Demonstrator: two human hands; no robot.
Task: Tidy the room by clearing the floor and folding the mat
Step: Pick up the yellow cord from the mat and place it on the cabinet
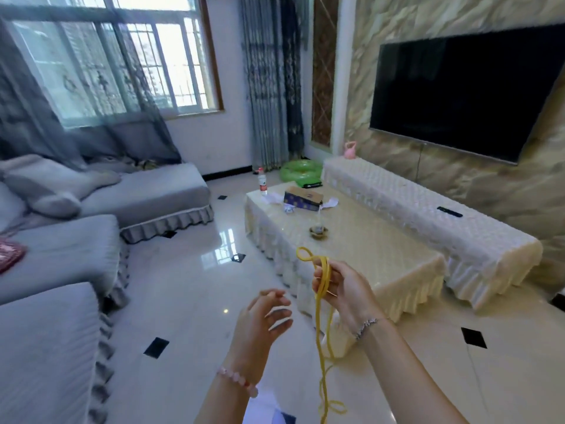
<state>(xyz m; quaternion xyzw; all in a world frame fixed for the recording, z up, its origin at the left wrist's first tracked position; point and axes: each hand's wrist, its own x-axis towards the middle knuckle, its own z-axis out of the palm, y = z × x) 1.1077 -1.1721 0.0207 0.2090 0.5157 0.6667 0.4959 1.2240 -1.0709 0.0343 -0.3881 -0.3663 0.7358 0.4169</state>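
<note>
Pink bead bracelet [241,382] left wrist, silver chain bracelet [365,325] right

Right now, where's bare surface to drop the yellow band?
Free: near half of the coffee table, from the small dish to the edge by the right hand. Also the TV bench between the pink object and the remote. Crowded: the table's far end, with blue box, bottle and papers.

Daylight thru big window [101,62] at left, grey sofa [61,255] below it, glossy white floor [189,301] w/ black diamond tiles, cream-covered table [376,249] mid-room, dark TV [464,93] on marble wall [412,16] at right.
</note>
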